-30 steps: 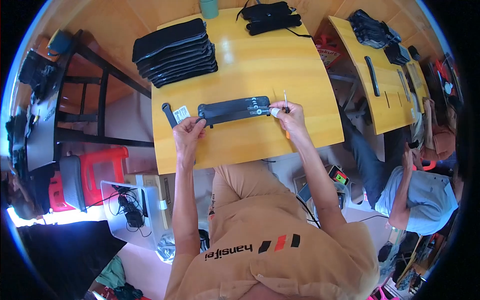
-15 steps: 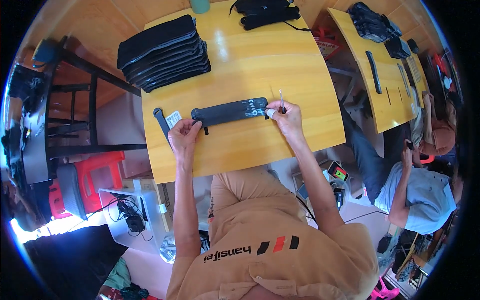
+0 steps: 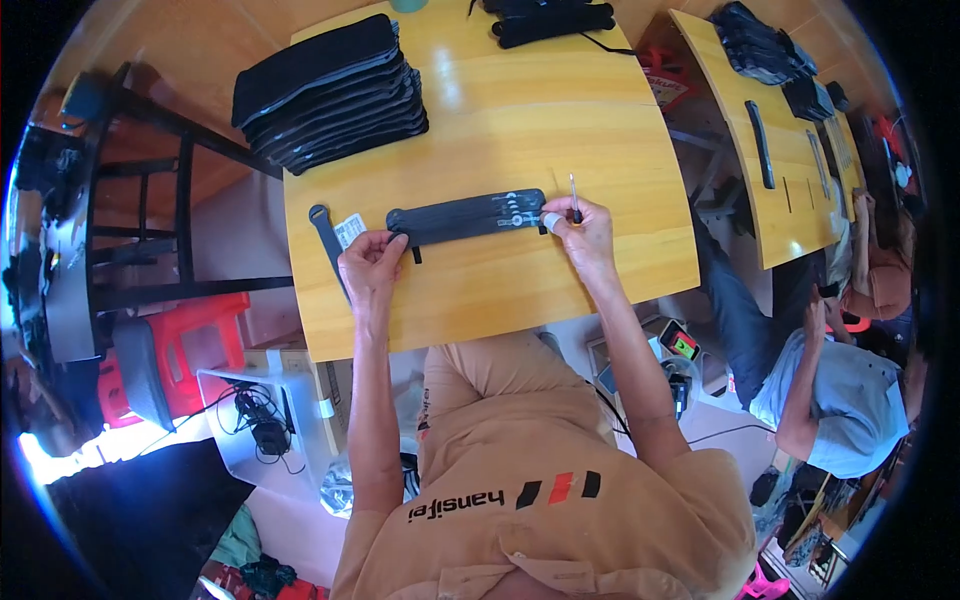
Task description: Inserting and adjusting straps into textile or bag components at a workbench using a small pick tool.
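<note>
A flat black strip (image 3: 465, 218) with rounded ends and white printing near its right end lies on the yellow wooden table (image 3: 520, 290). My left hand (image 3: 372, 265) pinches its left end between thumb and fingers. At the right end, my right hand (image 3: 585, 240) has its fingertips closed on the strip. A thin tool with a metal shaft and dark handle (image 3: 575, 212), like a small screwdriver, stands up from the right fingers. White tape wraps one right finger. Short black tabs stick out below the strip. Beside my left hand lie a narrow black strap (image 3: 326, 240) and a white label (image 3: 349, 230).
A tall stack of black flat pieces (image 3: 330, 100) occupies the table's far left. More black pieces with a cord (image 3: 553, 25) lie at the far edge. A second table (image 3: 735, 130) with black parts stands right, where other people sit. Red stools (image 3: 200, 345) and a clear bin (image 3: 250, 430) are lower left.
The view has shifted slightly. Both hands keep their hold at the ends of the strip, and the thin tool in my right hand now points more upright.
</note>
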Tool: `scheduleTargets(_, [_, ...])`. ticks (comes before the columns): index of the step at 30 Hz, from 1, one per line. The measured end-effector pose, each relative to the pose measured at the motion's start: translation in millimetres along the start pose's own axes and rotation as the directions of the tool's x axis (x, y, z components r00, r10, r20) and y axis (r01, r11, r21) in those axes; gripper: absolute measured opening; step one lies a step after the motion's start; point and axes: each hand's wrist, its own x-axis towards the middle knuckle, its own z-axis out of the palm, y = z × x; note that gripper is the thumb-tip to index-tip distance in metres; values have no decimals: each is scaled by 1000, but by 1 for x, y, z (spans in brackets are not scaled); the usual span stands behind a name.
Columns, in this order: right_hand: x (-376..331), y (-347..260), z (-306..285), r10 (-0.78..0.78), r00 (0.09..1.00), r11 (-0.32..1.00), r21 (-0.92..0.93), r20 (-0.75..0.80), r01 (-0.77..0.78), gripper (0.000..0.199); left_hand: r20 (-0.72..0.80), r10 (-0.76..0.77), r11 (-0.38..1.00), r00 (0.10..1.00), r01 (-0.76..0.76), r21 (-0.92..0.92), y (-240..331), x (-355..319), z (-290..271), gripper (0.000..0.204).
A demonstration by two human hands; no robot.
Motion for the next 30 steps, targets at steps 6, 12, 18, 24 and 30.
scheduleTargets(6, [1, -1, -1, 53, 999, 998, -21, 6, -53, 7, -19, -15, 999, 1000, 16, 40, 2, -2, 3, 13])
scheduleTargets(12, [0, -3, 2, 24, 1000, 1000, 20, -15, -24, 7, -26, 7, 1000, 1000, -7, -3, 0, -1, 2, 12])
scheduleTargets(18, [0, -4, 3, 31, 999, 1000, 1, -22, -31, 6, -29, 9, 1000, 1000, -8, 27, -1, 0, 2, 12])
scheduleTargets(24, [2, -3, 2, 29, 999, 998, -58, -42, -31, 6, -27, 13, 1000, 1000, -13, 19, -1, 1, 4, 12])
scheduleTargets(30, [1, -5, 0, 62, 998, 996, -64, -19, -63, 6, -28, -6, 1000, 1000, 5, -9, -3, 2, 5, 13])
